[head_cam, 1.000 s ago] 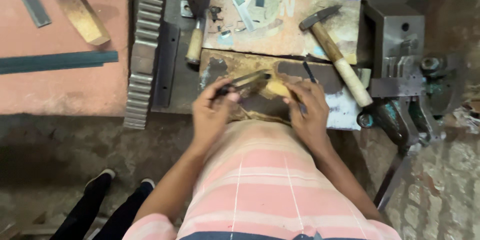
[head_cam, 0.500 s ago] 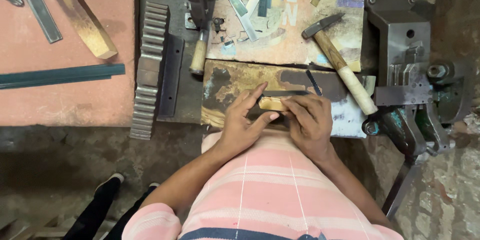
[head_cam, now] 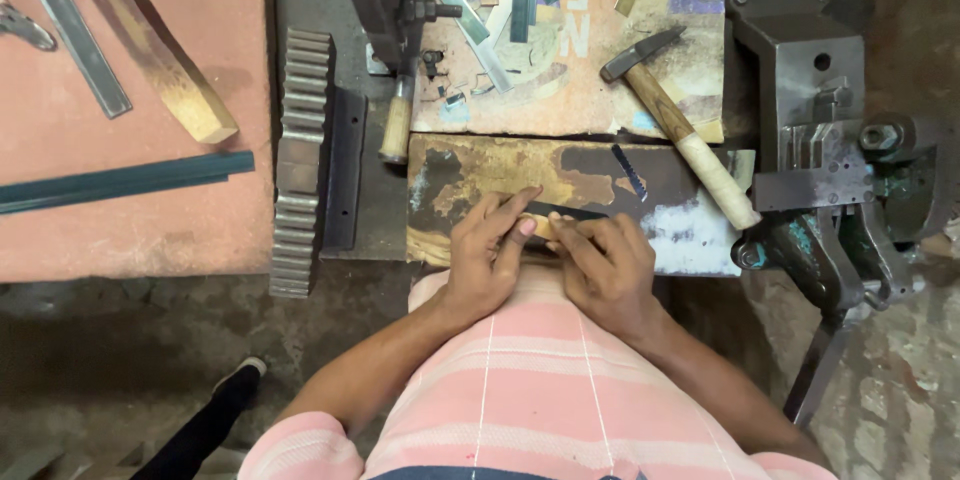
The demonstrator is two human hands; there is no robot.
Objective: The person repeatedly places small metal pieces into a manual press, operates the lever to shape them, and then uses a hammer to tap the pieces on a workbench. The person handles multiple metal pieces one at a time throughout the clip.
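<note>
Cluttered workshop tabletop (head_cam: 200, 220), worn metal block (head_cam: 600, 180) just below the hammer (head_cam: 680, 135). Left hand (head_cam: 487, 260) and right hand (head_cam: 605, 265) pinch a small brass strip (head_cam: 541, 225) flat on it, fingers closed. Best kept pressed flush, fingertips near the ends.

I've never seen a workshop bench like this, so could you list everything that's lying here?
Hammer: one, dark head, pale wooden handle, right of centre.
Toothed metal bar: one, grey, upright left of the worn plate.
Worn metal plate: one, rusty brown, under the hands.
Small flat piece: one, yellowish, pinched between both hands.
Metal strips: several, silver, top centre.
Wooden slat: one, tan, on the pink surface.
Long bar: one, teal, left.
Bench press: one, grey, far right.
Left hand: one, on the piece.
Right hand: one, on the piece.
</note>
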